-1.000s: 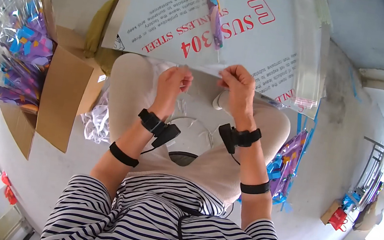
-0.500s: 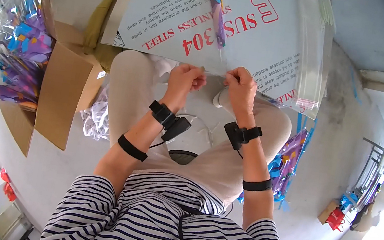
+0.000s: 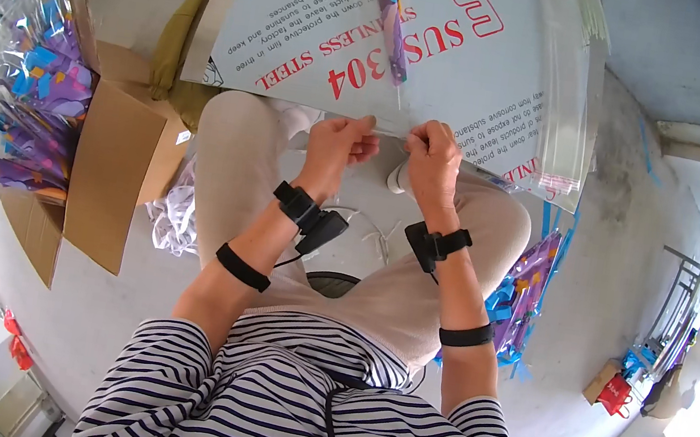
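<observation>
A long, narrow clear plastic bag (image 3: 398, 96) with a purple patterned item (image 3: 392, 21) inside lies down the middle of a film-covered board (image 3: 290, 15). Its clear near end reaches the board's front edge, between my two hands. My left hand (image 3: 342, 147) is closed at the left side of that end, thumb laid along the edge and fingers curled under. On the other side, my right hand (image 3: 435, 157) pinches the plastic between thumb and bent forefinger. The exact grip points are partly hidden by my fingers.
A stack of flat clear bags (image 3: 567, 97) lies on the board's right side. An open cardboard box (image 3: 108, 173) at left holds several purple wrapped packs (image 3: 53, 84). More purple packs (image 3: 525, 290) stand by my right knee. White strips (image 3: 174, 215) lie on the floor.
My right hand has shifted slightly left, its fingers more curled. My left fingers have spread a little below the thumb. The bag and board have barely moved.
</observation>
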A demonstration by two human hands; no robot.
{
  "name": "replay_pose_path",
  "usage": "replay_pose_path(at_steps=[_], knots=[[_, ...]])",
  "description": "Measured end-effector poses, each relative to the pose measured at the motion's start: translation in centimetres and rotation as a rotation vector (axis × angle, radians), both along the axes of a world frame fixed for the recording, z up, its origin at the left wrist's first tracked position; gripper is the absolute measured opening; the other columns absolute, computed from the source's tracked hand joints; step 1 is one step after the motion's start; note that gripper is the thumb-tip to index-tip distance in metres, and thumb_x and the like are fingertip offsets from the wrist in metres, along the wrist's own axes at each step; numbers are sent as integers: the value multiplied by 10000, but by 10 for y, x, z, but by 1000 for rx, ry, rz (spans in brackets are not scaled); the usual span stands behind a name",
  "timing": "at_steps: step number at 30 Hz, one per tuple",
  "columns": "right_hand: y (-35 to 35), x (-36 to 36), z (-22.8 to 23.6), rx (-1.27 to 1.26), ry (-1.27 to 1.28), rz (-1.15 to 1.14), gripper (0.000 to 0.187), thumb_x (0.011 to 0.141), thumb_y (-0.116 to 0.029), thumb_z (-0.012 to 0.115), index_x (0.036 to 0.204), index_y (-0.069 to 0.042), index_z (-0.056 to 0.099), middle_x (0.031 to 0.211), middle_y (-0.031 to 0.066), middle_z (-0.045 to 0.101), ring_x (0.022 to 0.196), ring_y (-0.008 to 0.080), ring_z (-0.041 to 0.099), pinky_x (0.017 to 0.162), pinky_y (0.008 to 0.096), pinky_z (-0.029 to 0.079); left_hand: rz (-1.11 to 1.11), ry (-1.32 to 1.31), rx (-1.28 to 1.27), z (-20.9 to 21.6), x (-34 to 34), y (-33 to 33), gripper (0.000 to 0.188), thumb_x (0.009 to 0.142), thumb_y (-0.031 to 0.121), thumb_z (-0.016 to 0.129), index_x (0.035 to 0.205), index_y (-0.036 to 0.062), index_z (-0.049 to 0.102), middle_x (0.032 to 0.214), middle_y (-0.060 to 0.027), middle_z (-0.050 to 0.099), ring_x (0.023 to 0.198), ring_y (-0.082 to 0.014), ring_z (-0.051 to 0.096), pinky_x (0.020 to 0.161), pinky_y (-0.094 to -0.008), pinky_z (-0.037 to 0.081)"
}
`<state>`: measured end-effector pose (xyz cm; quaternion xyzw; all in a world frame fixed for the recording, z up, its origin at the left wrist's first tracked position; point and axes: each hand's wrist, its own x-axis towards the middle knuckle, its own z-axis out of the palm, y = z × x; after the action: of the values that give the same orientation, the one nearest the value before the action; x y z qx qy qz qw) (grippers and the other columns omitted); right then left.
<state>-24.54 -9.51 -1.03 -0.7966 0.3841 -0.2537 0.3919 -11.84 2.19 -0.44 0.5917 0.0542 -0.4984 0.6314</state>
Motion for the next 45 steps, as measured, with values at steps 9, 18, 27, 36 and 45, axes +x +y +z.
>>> replay_pose_path(at_steps=[9, 18, 27, 36, 45], knots=[[1, 1, 2, -13, -14, 1, 64, 818, 46, 645, 826, 29, 583, 823, 137, 616, 701, 260, 646, 661, 360, 511, -77, -34, -68, -2, -6, 1, 175, 908, 148, 725, 996, 6, 671, 914, -96, 723, 820, -196, 712, 797, -320, 583], [7, -2, 8, -76, 12, -5, 50, 793, 35, 612, 810, 16, 569, 833, 193, 605, 784, 406, 594, 695, 466, 488, 13, -4, -62, -10, -6, -5, 131, 920, 125, 691, 946, -2, 671, 909, -122, 724, 813, -213, 715, 781, -332, 597], [0, -11, 24, 689, -112, -41, 68, 835, -35, 657, 859, 29, 656, 829, 127, 703, 695, 194, 675, 678, 318, 535, -31, 52, -69, -3, -1, 1, 156, 948, 155, 654, 993, 6, 665, 976, -127, 724, 864, -225, 715, 823, -357, 593], [11, 3, 37, 1203, -272, -133, 105, 890, -45, 600, 866, 44, 650, 778, 131, 683, 618, 206, 665, 622, 316, 574, -10, 56, -85, -9, -1, 0, 142, 944, 123, 641, 994, -5, 675, 957, -118, 727, 840, -211, 715, 805, -334, 588], [16, 3, 16, 1080, -221, -292, 135, 843, -27, 614, 786, 87, 656, 709, 142, 667, 563, 210, 653, 521, 310, 532, -33, 138, -203, -13, 2, 9, 185, 986, 153, 572, 1054, 5, 659, 1017, -137, 726, 928, -242, 718, 863, -379, 583]])
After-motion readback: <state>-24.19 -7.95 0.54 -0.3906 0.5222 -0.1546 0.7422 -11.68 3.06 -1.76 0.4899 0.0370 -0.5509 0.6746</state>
